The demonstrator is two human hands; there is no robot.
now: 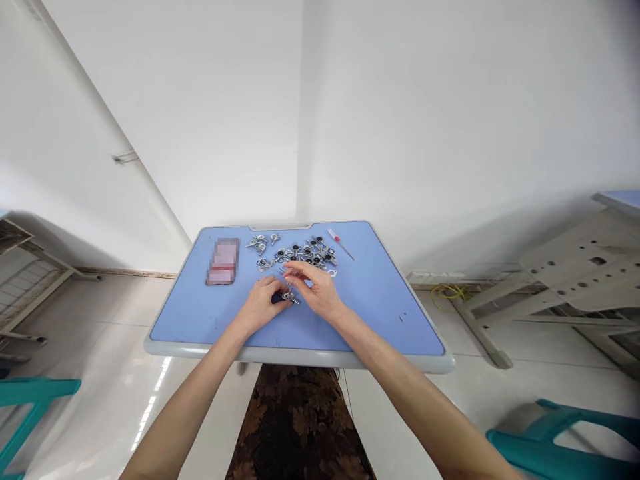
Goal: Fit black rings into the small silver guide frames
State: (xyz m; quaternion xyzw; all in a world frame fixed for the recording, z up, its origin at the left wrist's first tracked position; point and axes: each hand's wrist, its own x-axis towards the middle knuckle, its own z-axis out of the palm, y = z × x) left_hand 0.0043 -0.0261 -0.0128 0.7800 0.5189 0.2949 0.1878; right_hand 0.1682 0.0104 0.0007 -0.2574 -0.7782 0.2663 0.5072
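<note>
Two bare hands work close together above the blue counter (200, 320), which has a pale grey rim. The left grip (261, 301) is closed at the thumb and fingertips on a small silver metal fitting (290, 297) with a narrow projecting stem. The fitting is bright and irregular in outline; its stem points away from the left grip, toward the person's right. A dark blue piece (279, 298) shows at the same fingertips; its full shape is hidden.

The right grip (287, 272) is positioned just beyond the fitting, fingers bent and fingertips near each other. Whether it grasps a part cannot be told.

Directly beyond both grips lies a loose cluster of silver metal parts with round black faces (307, 252), several with stems, at mixed angles. Beyond the left grip is a smaller group of silver metal parts (260, 244). A flat pale ring-shaped piece (333, 273) lies just beyond the right hand. Farther out to its right rests a slim screwdriver with a red and clear handle (337, 239). A flat, pinkish rectangular object with a dark edge (223, 262), its face blurred, lies beyond and left of the left grip.
</note>
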